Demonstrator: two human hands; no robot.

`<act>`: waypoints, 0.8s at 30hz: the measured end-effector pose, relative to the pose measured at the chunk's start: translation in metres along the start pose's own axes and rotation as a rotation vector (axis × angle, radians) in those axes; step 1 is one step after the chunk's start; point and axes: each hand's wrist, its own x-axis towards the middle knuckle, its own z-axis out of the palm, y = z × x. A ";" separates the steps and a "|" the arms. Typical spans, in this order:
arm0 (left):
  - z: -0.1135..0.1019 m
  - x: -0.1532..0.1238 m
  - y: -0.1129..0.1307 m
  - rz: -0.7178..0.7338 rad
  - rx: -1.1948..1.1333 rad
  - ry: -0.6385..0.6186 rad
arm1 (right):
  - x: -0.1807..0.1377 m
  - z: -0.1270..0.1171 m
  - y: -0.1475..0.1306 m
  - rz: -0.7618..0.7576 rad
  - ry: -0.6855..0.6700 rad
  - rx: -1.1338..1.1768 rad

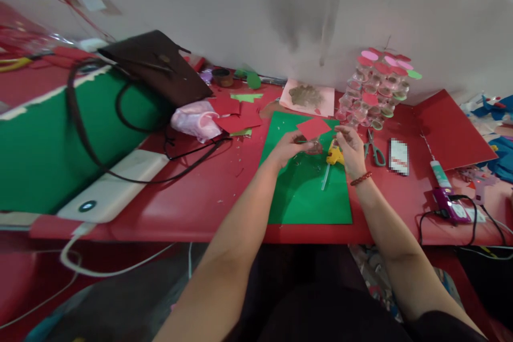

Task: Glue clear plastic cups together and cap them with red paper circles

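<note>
My left hand is closed around a small clear plastic cup above a green paper sheet on the red table. A red paper square rests over the cup between both hands. My right hand, with a red bead bracelet on the wrist, pinches at the cup's right side, just above a yellow glue gun lying on the green sheet. What the right fingers hold is too small to make out.
A tower of clear cups with pink and red discs stands behind. Scissors, a glue tube, a purple device with cables, a red card, a brown bag and green felt surround the area.
</note>
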 end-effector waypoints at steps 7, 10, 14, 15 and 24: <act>0.007 -0.002 -0.001 0.070 0.162 0.024 | -0.011 0.009 0.002 0.308 -0.128 0.240; 0.009 -0.006 0.003 0.111 0.228 0.042 | -0.016 0.015 -0.003 0.305 -0.155 0.231; 0.009 -0.011 0.009 0.133 0.201 0.026 | -0.018 0.020 -0.003 0.289 -0.175 0.257; 0.009 -0.013 0.011 0.127 0.162 -0.003 | -0.018 0.021 -0.002 0.280 -0.166 0.254; 0.018 -0.023 0.024 0.083 0.010 -0.024 | -0.022 0.022 0.000 0.204 -0.117 0.156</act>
